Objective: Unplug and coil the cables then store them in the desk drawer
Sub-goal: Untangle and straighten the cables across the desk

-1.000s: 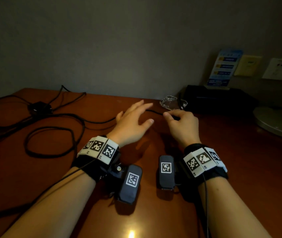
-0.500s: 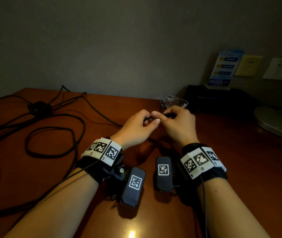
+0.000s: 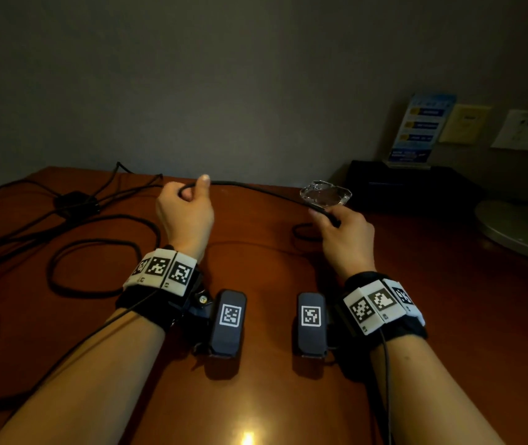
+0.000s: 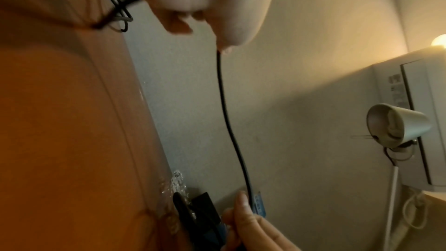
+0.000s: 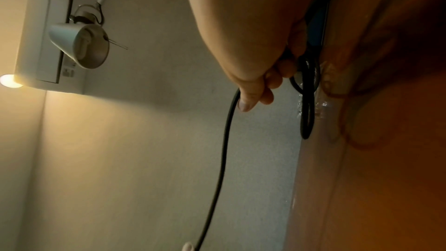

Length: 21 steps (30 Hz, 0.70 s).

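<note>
Both hands are raised above the table point(image 3: 256, 364), forearms reaching forward, wrists apart. The left hand point(image 3: 187, 208) is curled into a fist around one black cable point(image 3: 256, 187), thumb up; the right hand point(image 3: 343, 234) pinches the same cable farther along, so a single span hangs between them off the table. Beyond, on the left, more black cables point(image 3: 95, 252) lie looped. One glass ashtray point(image 3: 325, 194) sits behind the right hand.

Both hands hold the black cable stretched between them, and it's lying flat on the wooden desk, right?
Not flat. The left hand and right hand do hold the thin black cable stretched between them, but that span is lifted above the reddish-brown wooden desk, as the head view shows.
</note>
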Each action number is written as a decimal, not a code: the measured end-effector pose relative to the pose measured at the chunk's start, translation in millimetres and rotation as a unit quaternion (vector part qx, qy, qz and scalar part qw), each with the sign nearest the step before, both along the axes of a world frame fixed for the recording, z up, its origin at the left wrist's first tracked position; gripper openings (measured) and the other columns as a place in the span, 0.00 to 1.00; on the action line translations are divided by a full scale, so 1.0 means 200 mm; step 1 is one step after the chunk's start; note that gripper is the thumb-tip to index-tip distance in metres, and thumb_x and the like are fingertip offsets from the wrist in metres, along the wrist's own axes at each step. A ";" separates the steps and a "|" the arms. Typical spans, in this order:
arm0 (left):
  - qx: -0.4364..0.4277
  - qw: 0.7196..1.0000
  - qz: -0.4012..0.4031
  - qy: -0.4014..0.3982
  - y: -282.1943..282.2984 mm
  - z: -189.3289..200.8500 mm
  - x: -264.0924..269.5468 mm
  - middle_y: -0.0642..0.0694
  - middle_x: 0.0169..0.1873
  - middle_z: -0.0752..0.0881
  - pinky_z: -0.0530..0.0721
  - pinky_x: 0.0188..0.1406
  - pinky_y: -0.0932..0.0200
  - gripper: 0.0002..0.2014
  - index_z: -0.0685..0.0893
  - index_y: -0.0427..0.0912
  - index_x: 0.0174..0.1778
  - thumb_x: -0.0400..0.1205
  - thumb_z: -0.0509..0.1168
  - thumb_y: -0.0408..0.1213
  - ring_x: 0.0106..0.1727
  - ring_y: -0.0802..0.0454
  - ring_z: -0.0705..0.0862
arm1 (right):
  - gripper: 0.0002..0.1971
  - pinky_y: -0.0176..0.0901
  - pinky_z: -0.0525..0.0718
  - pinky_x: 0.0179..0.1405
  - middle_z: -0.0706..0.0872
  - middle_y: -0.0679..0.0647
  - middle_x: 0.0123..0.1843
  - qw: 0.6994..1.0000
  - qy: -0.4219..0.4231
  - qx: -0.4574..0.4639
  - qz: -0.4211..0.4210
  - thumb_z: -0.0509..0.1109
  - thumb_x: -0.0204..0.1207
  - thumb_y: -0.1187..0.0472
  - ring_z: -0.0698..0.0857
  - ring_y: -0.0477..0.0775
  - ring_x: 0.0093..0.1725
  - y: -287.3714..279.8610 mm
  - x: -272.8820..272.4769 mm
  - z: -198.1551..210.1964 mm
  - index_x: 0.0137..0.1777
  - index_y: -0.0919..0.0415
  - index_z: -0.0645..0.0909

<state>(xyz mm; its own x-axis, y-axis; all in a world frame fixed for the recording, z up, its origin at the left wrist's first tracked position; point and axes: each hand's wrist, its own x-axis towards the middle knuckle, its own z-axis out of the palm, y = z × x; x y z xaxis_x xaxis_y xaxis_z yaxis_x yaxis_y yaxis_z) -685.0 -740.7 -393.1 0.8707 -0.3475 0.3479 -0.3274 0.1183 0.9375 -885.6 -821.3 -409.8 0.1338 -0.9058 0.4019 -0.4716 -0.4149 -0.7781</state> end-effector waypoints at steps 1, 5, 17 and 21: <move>0.009 0.999 0.034 -0.003 0.00 0.00 0.01 0.49 0.31 0.78 0.78 0.43 0.53 0.22 0.65 0.48 0.28 0.80 0.70 0.45 0.37 0.48 0.80 | 0.11 0.38 0.81 0.39 0.88 0.47 0.39 1.000 -0.001 -0.004 -0.008 0.71 0.78 0.46 0.85 0.44 0.39 0.00 0.00 0.00 0.47 0.52 0.87; 0.063 0.995 0.075 -0.010 0.03 0.02 -0.01 0.39 0.56 0.80 0.68 0.61 0.62 0.14 0.72 0.47 0.36 0.82 0.68 0.45 0.56 0.47 0.77 | 0.11 0.36 0.79 0.41 0.89 0.48 0.40 0.999 -0.012 -0.013 -0.026 0.71 0.78 0.47 0.86 0.46 0.42 0.00 -0.01 0.01 0.48 0.53 0.90; 0.193 0.930 -0.149 -0.275 0.01 0.06 -0.11 0.49 0.84 0.54 0.70 0.77 0.47 0.33 0.68 0.46 0.80 0.78 0.70 0.40 0.84 0.45 0.53 | 0.14 0.58 0.63 0.74 0.90 0.43 0.58 0.991 0.104 0.076 0.048 0.69 0.74 0.35 0.79 0.51 0.68 0.03 0.03 0.02 0.55 0.36 0.88; 0.102 0.874 -0.390 -0.273 0.00 0.04 -0.23 0.55 0.78 0.71 0.87 0.54 0.63 0.26 0.76 0.51 0.75 0.80 0.70 0.35 0.76 0.57 0.72 | 0.10 0.37 0.78 0.64 0.93 0.46 0.50 0.984 0.107 0.074 0.119 0.71 0.75 0.40 0.88 0.37 0.52 0.06 0.05 0.04 0.52 0.38 0.90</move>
<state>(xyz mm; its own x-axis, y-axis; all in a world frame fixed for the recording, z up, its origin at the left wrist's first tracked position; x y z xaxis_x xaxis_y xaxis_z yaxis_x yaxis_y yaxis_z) -730.6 -741.7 -385.7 0.0655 -0.8643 0.4987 -0.6260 0.3536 0.6950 -875.3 -810.0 -402.6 0.4160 -0.8853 0.2079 -0.5347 -0.4231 -0.7315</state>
